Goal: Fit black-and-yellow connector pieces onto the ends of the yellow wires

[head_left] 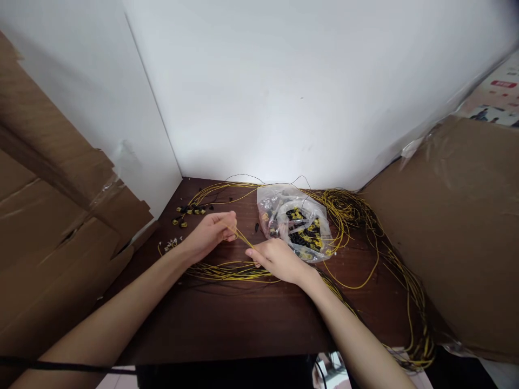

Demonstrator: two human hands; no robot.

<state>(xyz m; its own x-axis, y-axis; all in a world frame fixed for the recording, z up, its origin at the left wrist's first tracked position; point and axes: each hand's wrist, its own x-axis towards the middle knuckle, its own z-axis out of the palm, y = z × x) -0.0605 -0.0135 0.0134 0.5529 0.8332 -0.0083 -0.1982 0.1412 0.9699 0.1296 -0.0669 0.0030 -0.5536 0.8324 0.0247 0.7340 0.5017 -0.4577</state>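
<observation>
Thin yellow wire [242, 238] runs between my two hands above the middle of the table. My left hand [217, 231] is closed, pinching one part of it. My right hand [275, 258] grips the wire a short way to the right, thumb pressed on the fingers. The wire's ends are too small or hidden to make out. Beneath the hands lies a bundle of yellow and black wires [231, 272]. Behind my right hand stands an open clear plastic bag [265, 202] with many black and yellow connectors [305, 232] inside.
Wires ending in black and yellow connectors [190, 209] lie at the back left, with small white connectors [172, 244] nearer. A tangled wire coil [344, 208] sits at the back right, trailing over the front edge. Cardboard [454, 227] flanks the dark table [227, 324]; a white wall [263, 97] rises behind.
</observation>
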